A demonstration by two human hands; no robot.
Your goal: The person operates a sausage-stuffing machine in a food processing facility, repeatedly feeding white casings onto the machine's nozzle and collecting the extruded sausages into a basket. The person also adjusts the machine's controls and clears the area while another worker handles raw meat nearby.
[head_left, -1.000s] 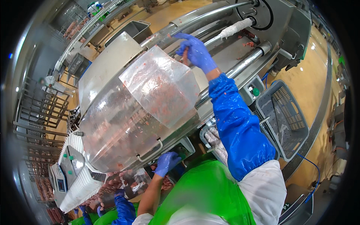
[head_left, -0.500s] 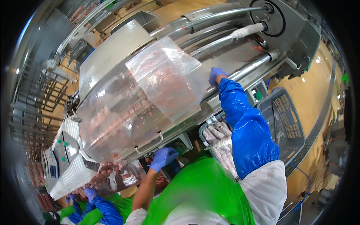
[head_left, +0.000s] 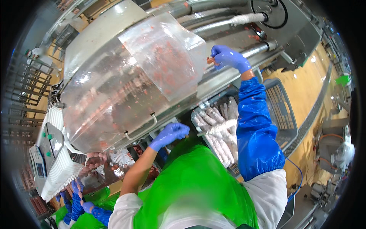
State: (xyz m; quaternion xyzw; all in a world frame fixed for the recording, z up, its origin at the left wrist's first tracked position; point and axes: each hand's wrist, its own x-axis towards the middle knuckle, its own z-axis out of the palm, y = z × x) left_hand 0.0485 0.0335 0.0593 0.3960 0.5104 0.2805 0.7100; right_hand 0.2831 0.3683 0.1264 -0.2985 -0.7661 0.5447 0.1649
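Far left: white control box (head_left: 47,152) with green buttons, bolted beside the machine. A co-worker's blue-gloved hands (head_left: 82,200) sat at lower left, green apron. Clear curved guard (head_left: 114,95) covered the drum, smeared with pink meat, steel handle on its lower edge. Left hand (head_left: 169,134), blue glove, forearm bare, fingers curled loosely just under the guard's edge; could not tell if it held anything. Grey plastic crate (head_left: 284,114) below the rail, holding pale sausage links (head_left: 217,131). Right hand (head_left: 228,58), blue glove and blue sleeve, pinched a small pink scrap of meat (head_left: 211,60) at the guard's right edge, above the steel rail (head_left: 255,49).
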